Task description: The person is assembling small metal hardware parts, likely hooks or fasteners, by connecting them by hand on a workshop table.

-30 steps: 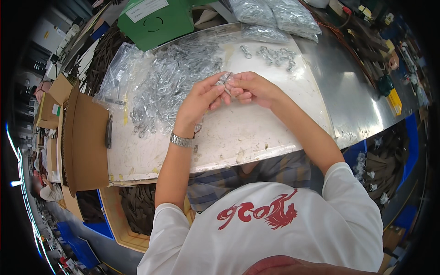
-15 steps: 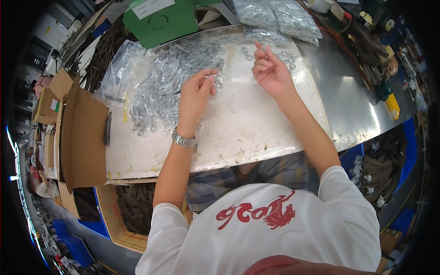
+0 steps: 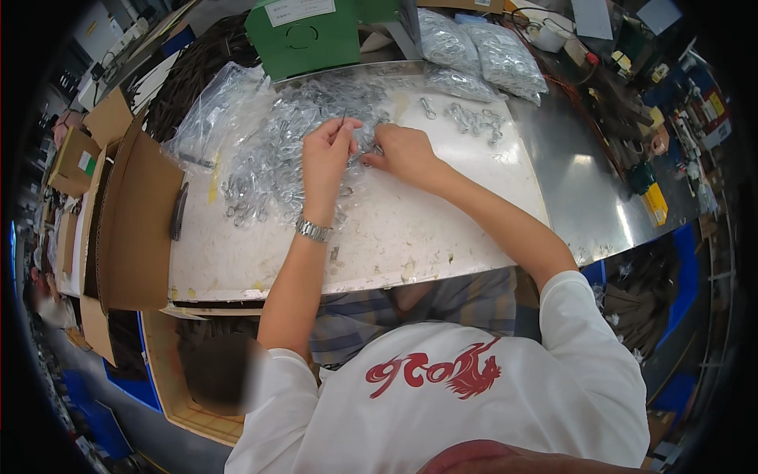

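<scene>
My left hand (image 3: 328,150) is closed in a pinch over the right side of a heap of small silver metal hooks (image 3: 288,150). A thin dark piece, too small to name, pokes up from its fingertips. Close beside it, my right hand (image 3: 407,154) reaches in from the right with fingers bent down at the heap's edge. Its fingertips are partly hidden, and what they grip cannot be made out. The heap lies on and around clear plastic. Farther right, one single metal hook (image 3: 427,108) lies apart, next to a small group of hooks (image 3: 476,120).
A green metal box (image 3: 304,39) stands behind the heap. Filled clear bags (image 3: 501,59) lie at the back right. An open cardboard box (image 3: 134,221) borders the white work board (image 3: 410,237) on the left. A dark curved tool (image 3: 180,212) lies by the box.
My right hand has come down leftward from above the separate hooks to the heap's edge, beside my left. The left hand stays nearly in place, and a thin dark piece now shows in its pinch.
</scene>
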